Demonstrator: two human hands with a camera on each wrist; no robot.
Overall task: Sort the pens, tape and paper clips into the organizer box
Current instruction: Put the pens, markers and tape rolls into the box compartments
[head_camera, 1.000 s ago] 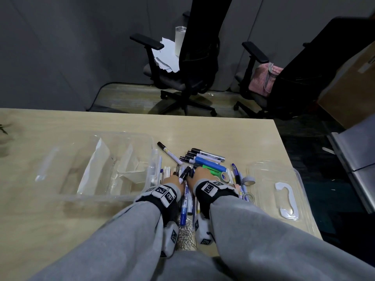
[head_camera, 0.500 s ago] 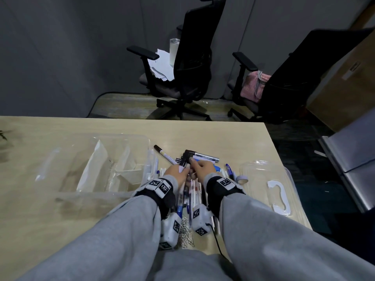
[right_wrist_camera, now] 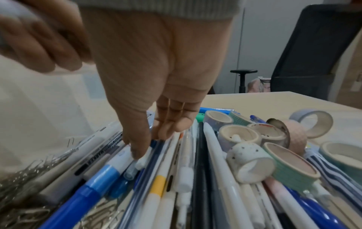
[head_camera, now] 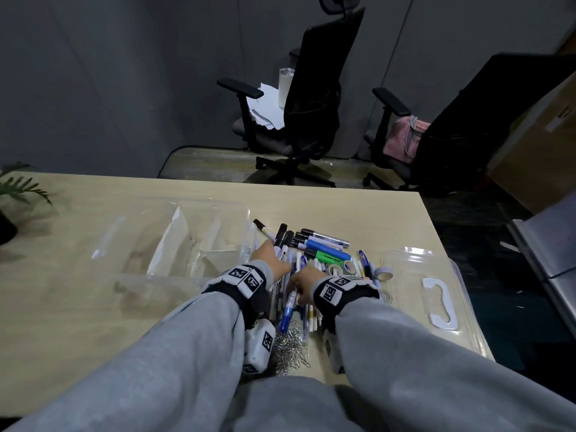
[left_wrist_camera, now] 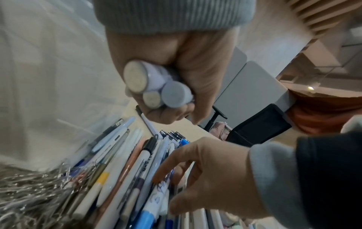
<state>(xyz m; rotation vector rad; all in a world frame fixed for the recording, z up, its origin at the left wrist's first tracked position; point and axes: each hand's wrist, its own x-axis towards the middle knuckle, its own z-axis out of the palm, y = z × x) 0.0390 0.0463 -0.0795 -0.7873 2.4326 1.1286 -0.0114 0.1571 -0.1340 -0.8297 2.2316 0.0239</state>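
My left hand grips three markers with black caps, raised beside the clear organizer box. Their flat ends show in the fist. My right hand reaches down onto the pile of pens with straight fingers. Its thumb touches a white pen end and holds nothing. Tape rolls lie right of the pens, and paper clips are heaped at the near edge.
The box's clear lid with a white handle lies at the right, near the table's right edge. More markers lie beyond the hands. A plant stands far left. Office chairs are behind the table.
My left hand has lifted the black-capped markers and shifted left toward the box. My right hand has let go of them and drawn back onto the pens nearer me.
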